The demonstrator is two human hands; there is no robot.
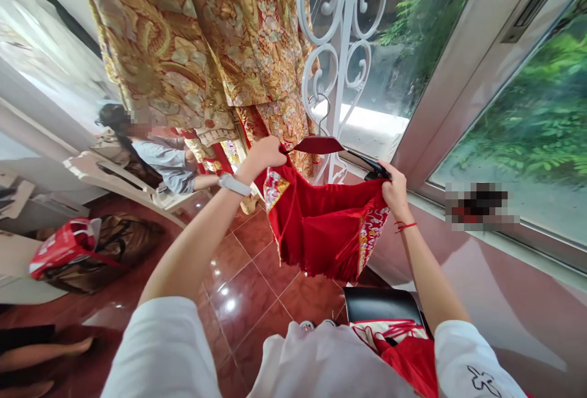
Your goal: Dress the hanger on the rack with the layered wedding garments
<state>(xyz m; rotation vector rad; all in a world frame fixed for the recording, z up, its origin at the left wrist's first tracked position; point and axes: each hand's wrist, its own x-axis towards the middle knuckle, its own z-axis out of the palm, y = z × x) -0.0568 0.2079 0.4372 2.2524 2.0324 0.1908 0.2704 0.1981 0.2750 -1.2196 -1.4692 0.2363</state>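
Observation:
A red velvety garment [328, 236] with silver-and-gold embroidered side borders hangs spread between my hands, its upper edge sagging in the middle. Behind that edge is a dark hanger [320, 144] with a metal hook [324, 114]. My left hand [266, 158] is closed on the garment's left upper corner, by the hanger's end. At the other side, my right hand [395, 190] grips the right upper corner against the hanger's black arm. The hook overlaps a white scrolled metal stand [343, 74]; I cannot tell whether it hangs there.
Gold embroidered robes [183, 49] hang ahead. A person [160, 156] sits at left near a white bench [121, 181]. Red and brown bags [132, 236] lie on the tiled floor [252, 291]. Below right, a black seat [383, 305] stands beside red cloth [413, 361]. Windows line the right.

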